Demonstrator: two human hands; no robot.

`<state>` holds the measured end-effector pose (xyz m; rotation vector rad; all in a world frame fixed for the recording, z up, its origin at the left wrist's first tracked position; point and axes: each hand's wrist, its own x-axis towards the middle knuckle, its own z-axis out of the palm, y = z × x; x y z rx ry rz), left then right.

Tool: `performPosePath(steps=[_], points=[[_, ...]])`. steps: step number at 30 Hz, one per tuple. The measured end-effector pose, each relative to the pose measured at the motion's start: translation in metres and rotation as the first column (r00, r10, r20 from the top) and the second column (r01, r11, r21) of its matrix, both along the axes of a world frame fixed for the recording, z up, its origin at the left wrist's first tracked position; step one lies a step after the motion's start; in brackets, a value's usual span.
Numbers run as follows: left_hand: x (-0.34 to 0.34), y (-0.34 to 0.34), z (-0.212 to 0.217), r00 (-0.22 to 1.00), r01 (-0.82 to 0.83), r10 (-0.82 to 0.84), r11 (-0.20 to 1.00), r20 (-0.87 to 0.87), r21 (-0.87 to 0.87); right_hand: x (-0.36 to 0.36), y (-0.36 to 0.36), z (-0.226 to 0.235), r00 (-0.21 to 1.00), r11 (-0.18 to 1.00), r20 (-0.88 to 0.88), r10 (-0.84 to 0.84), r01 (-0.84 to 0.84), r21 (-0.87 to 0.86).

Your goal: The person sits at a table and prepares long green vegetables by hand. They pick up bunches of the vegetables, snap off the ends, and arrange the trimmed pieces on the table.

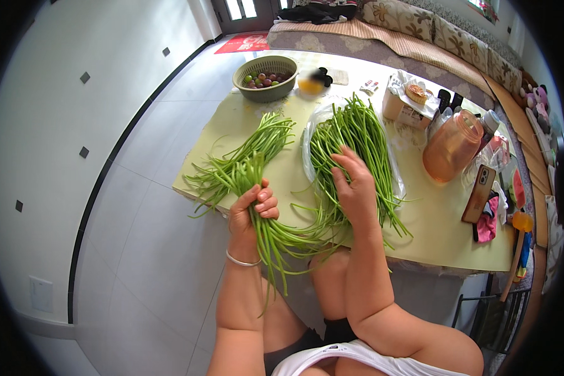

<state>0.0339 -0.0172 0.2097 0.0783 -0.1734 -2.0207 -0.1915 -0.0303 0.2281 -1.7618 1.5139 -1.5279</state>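
Bright green is colouring the vegetable stems (357, 128), pale yellow the bench (432, 219), olive the colander (263, 94), purple and green the grapes (267, 82) and peachy orange the jug (446, 151), while brown florals are patterning the beige sofa cushions (460, 42).

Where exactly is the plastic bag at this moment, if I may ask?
In the head view, the bag lies near the middle of the table, under the right pile of green stems; the right hand is over that pile.
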Motion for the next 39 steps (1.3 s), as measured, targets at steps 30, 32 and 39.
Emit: performPosePath(steps=[30,32,39], points=[[-0.012,-0.014,-0.023,0.984,-0.11,0.104,0.993,0.142,0.033,0.009,0.0,0.006,0.964,0.941,0.081,-0.254,0.265,-0.212],[-0.012,-0.014,-0.024,0.99,-0.084,0.08,0.996,0.119,0.028,0.014,0.003,0.012,0.98,0.968,0.149,-0.132,0.16,-0.193],[-0.021,-0.017,-0.022,0.976,-0.113,0.077,0.978,0.202,0.173,0.027,0.021,0.031,0.955,0.955,0.031,0.295,-0.295,0.011]])
